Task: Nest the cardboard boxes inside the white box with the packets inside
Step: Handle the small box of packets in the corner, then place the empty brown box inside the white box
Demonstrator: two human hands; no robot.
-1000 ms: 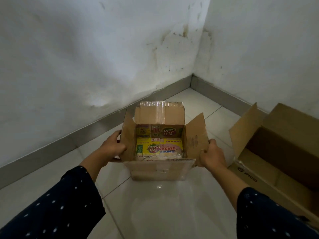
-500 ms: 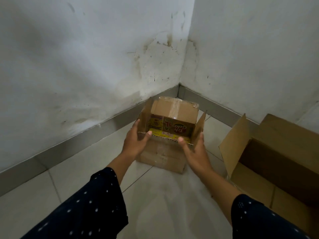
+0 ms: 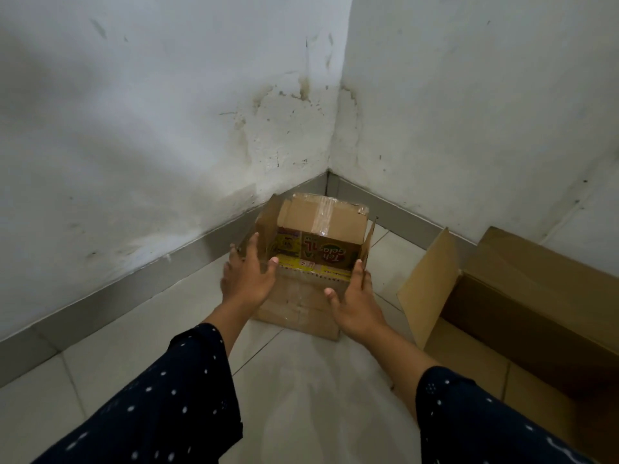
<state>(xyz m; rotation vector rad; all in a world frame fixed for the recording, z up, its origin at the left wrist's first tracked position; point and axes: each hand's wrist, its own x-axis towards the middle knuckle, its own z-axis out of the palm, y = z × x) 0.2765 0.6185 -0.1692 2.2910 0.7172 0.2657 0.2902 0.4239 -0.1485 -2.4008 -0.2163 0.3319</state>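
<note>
- A small cardboard box [image 3: 301,296] sits on the tiled floor [image 3: 301,396], pushed into the corner where the two white walls [image 3: 167,128] meet, close to the grey skirting [image 3: 134,283].
- Its flaps stand open; the far flap [image 3: 325,219] carries a strip of clear tape, and the side flaps rise on the left and right.
- Inside the box, yellow and green packets [image 3: 321,254] show, one with red "Teh Gelas" lettering seen upside down.
- The left hand [image 3: 248,279] is spread flat, fingers extended, against the box's near left corner; the thumb lies on the near rim and the fingers reach up along the left flap. It is not clenched around anything.
- The right hand [image 3: 355,303] is likewise open, palm turned towards the box's near right side, fingertips up by the right flap and thumb on the front face. It grips nothing.
- Both forearms come out of dark sleeves [image 3: 160,410] with small white dots.
- A larger cardboard box [image 3: 522,313] stands open on the floor to the right, just beside the small one but not touching it; its left flap stands up and its inside is dark.
</note>
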